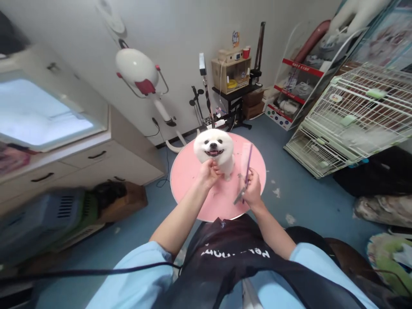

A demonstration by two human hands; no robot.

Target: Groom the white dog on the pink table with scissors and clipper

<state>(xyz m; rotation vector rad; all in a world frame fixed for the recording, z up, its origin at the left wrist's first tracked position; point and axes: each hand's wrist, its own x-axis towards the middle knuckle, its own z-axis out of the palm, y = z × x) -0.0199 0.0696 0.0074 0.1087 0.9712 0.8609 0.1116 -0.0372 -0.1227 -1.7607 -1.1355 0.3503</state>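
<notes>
The fluffy white dog (213, 146) is on the round pink table (186, 184), its face and nose turned to the person. The left hand (210, 172) touches under its chin; I can't tell if it grips the fur. The right hand (252, 186) holds a purple comb (249, 158), its long side pointing away from the person. A gray tool (240, 196) pokes out below, pointing back and left.

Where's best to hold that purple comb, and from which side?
Probably the lower end of the purple comb, from the right, where the right hand grips: its purple spine lies that side, while the pale strip, apparently teeth, faces the white dog.
</notes>
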